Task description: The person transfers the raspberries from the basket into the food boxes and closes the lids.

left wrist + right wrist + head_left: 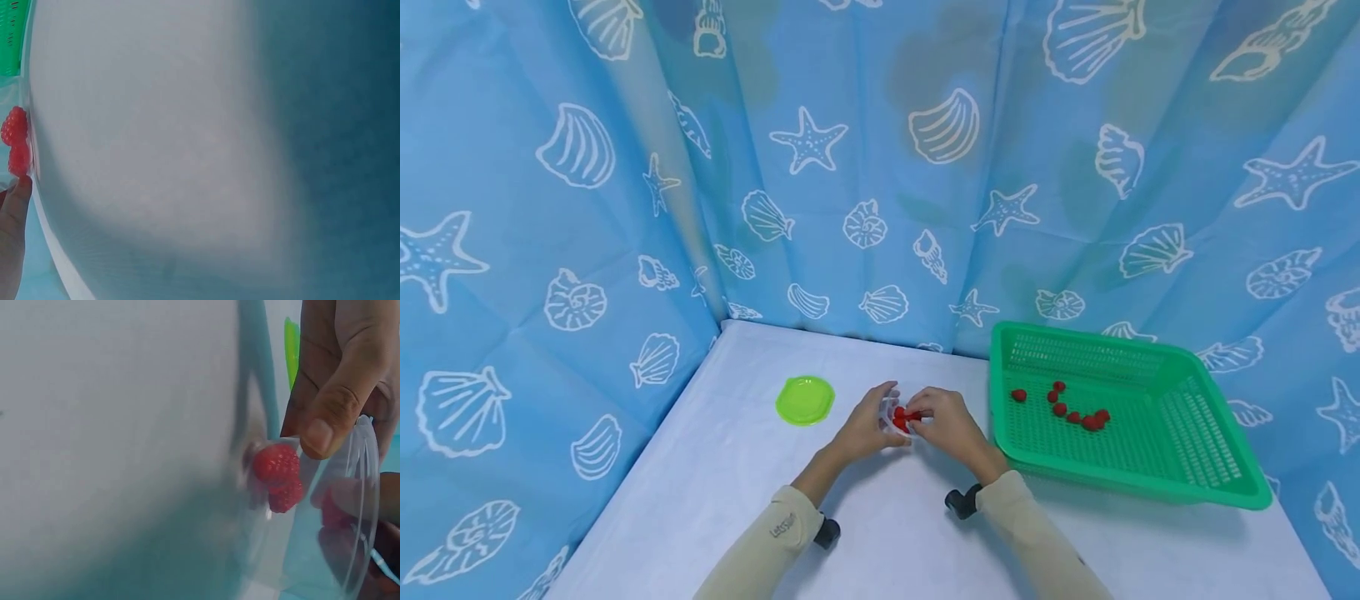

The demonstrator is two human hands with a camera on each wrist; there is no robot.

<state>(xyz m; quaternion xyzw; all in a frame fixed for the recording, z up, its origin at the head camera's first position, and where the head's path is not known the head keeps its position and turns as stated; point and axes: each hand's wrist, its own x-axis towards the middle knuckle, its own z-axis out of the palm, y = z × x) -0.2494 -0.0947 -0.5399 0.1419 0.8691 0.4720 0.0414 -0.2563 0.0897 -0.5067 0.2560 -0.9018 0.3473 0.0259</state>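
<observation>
My left hand holds a clear plastic container near the middle of the table, thumb on its wall in the right wrist view. Inside it lie red raspberries, two of them touching each other. My right hand reaches into the container's mouth and pinches another raspberry, seen blurred through the clear wall. At the left edge of the left wrist view, a fingertip of a hand is just below the raspberries.
A lime-green lid lies on the white table left of the container. To the right stands a green perforated basket with several raspberries in it. Blue shell-patterned curtains border the table.
</observation>
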